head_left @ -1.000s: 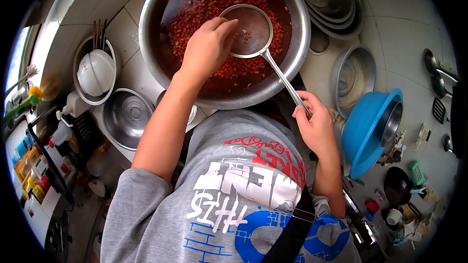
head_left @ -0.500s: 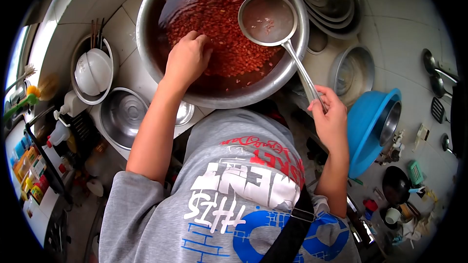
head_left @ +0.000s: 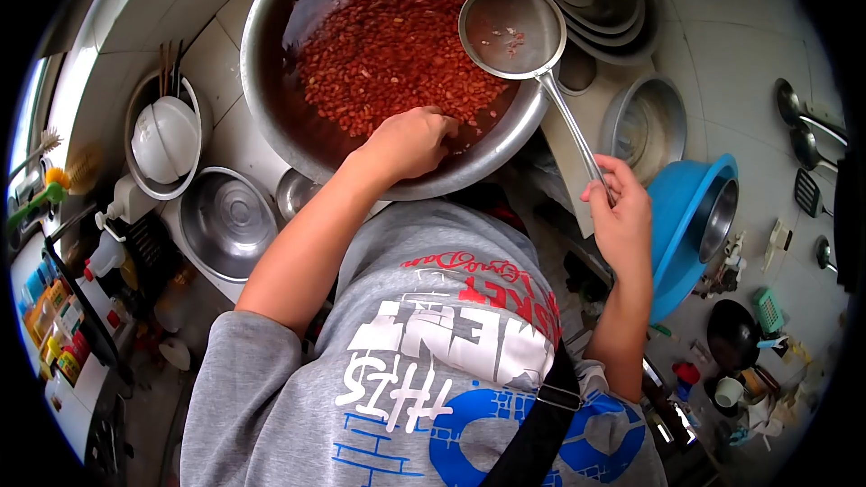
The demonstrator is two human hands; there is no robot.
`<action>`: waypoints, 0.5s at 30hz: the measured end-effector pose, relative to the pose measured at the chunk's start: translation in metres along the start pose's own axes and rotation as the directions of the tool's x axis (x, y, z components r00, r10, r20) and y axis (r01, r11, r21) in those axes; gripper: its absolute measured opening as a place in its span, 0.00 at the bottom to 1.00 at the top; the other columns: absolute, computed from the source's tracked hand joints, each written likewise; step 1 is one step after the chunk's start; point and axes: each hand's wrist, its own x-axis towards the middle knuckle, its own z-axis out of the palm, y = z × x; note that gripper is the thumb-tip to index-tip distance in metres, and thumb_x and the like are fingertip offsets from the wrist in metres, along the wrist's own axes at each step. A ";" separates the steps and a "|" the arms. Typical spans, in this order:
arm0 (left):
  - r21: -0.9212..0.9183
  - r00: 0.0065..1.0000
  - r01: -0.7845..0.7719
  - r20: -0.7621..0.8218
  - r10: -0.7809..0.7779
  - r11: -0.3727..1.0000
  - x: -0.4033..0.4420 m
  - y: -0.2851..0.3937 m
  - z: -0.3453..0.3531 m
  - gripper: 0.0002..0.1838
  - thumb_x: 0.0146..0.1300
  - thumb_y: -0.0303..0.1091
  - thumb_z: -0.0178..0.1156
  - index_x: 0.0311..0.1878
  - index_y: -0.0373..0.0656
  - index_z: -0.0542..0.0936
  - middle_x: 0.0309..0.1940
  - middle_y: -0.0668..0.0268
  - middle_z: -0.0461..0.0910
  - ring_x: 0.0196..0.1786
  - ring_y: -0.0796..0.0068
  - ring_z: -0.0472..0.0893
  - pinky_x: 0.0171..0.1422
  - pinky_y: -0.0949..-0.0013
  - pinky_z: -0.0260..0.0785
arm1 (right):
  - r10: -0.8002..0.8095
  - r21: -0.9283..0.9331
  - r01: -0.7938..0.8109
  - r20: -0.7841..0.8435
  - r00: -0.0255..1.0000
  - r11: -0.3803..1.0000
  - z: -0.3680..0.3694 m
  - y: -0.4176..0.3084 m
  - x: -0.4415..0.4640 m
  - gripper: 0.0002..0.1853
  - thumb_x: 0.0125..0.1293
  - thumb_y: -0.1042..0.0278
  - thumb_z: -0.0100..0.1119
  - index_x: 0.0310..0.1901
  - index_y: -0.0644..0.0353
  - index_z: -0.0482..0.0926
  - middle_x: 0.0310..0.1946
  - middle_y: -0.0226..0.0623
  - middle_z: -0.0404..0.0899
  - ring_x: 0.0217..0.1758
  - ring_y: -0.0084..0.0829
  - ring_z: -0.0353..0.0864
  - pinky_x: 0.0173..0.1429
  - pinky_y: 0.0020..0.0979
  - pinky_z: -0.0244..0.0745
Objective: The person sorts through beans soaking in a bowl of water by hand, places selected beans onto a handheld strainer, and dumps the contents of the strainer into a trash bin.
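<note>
A big metal basin (head_left: 257, 81) holds reddish kernels (head_left: 379, 45), which look like peanuts or beans, in dark red water. My left hand (head_left: 413, 144) is over the near part of the basin, its fingers bent and closed at the kernels' edge; whatever they pinch is hidden. My right hand (head_left: 622, 207) grips the handle of a fine-mesh strainer (head_left: 512, 29). The strainer's round head is above the right side of the basin, with a few small pinkish bits (head_left: 514, 41) on its mesh.
Stacked metal bowls (head_left: 622, 32) and a metal pot (head_left: 645, 126) stand to the right, above a blue basin (head_left: 672, 252). At left are an empty metal bowl (head_left: 225, 221) and a container (head_left: 200, 117) with a white bowl and chopsticks. Ladles (head_left: 812, 149) hang far right.
My left hand has moved right and toward me across the basin. The strainer in my right hand has shifted slightly right, and the whole view has moved a little.
</note>
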 end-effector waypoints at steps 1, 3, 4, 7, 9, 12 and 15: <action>0.015 0.999 0.027 0.043 -0.028 1.000 0.000 0.004 -0.002 0.13 0.60 0.29 0.64 0.48 0.41 0.86 0.48 0.54 0.84 0.54 0.51 0.83 0.59 0.53 0.77 | 0.000 0.003 0.000 -0.006 1.000 1.000 0.000 0.000 -0.001 0.17 0.68 0.77 0.57 0.57 0.68 0.79 0.29 0.34 0.84 0.27 0.18 0.76 0.33 0.24 0.71; 0.029 0.997 0.034 0.067 -0.036 0.999 0.004 -0.001 0.001 0.12 0.60 0.30 0.64 0.46 0.41 0.87 0.45 0.55 0.85 0.52 0.52 0.84 0.59 0.53 0.77 | -0.003 0.009 0.003 -0.017 1.000 1.000 0.000 0.002 -0.002 0.16 0.68 0.76 0.58 0.57 0.68 0.79 0.28 0.34 0.84 0.27 0.18 0.75 0.32 0.25 0.71; 0.035 0.996 0.039 0.079 -0.041 0.999 0.005 -0.003 0.003 0.11 0.61 0.31 0.64 0.45 0.41 0.87 0.43 0.55 0.86 0.51 0.52 0.85 0.58 0.53 0.77 | -0.009 0.012 0.009 -0.018 1.000 1.000 0.000 0.004 -0.002 0.16 0.68 0.76 0.58 0.57 0.68 0.79 0.28 0.34 0.84 0.27 0.18 0.75 0.32 0.25 0.71; 0.009 0.998 0.022 0.064 -0.023 1.000 0.008 -0.006 0.007 0.10 0.61 0.32 0.64 0.43 0.42 0.88 0.39 0.54 0.87 0.48 0.51 0.86 0.56 0.52 0.78 | -0.026 0.015 0.026 -0.023 0.999 1.000 0.000 0.009 -0.002 0.16 0.68 0.76 0.58 0.57 0.68 0.79 0.28 0.34 0.84 0.26 0.18 0.75 0.32 0.25 0.71; 0.037 0.997 0.049 0.065 -0.051 0.998 0.008 -0.004 0.006 0.09 0.61 0.31 0.64 0.43 0.41 0.88 0.38 0.54 0.86 0.48 0.51 0.86 0.55 0.51 0.78 | -0.032 0.009 0.032 -0.025 0.999 0.999 0.000 0.010 -0.002 0.16 0.68 0.76 0.58 0.57 0.67 0.79 0.28 0.34 0.84 0.26 0.18 0.76 0.32 0.26 0.71; 0.194 0.995 0.098 0.012 -0.102 0.976 0.010 -0.003 0.007 0.10 0.61 0.32 0.63 0.44 0.42 0.87 0.39 0.54 0.86 0.49 0.50 0.85 0.54 0.51 0.78 | -0.053 0.000 0.053 -0.036 0.998 0.999 -0.001 0.016 -0.001 0.16 0.68 0.75 0.57 0.56 0.67 0.79 0.28 0.36 0.84 0.26 0.21 0.78 0.33 0.27 0.72; 0.150 0.985 0.078 -0.166 -0.053 0.986 0.015 0.001 0.007 0.13 0.62 0.31 0.63 0.49 0.43 0.86 0.45 0.54 0.84 0.50 0.49 0.85 0.55 0.52 0.78 | -0.052 -0.042 0.051 -0.040 0.998 0.998 -0.003 0.012 0.000 0.16 0.68 0.75 0.57 0.56 0.66 0.80 0.28 0.38 0.85 0.26 0.24 0.80 0.34 0.29 0.73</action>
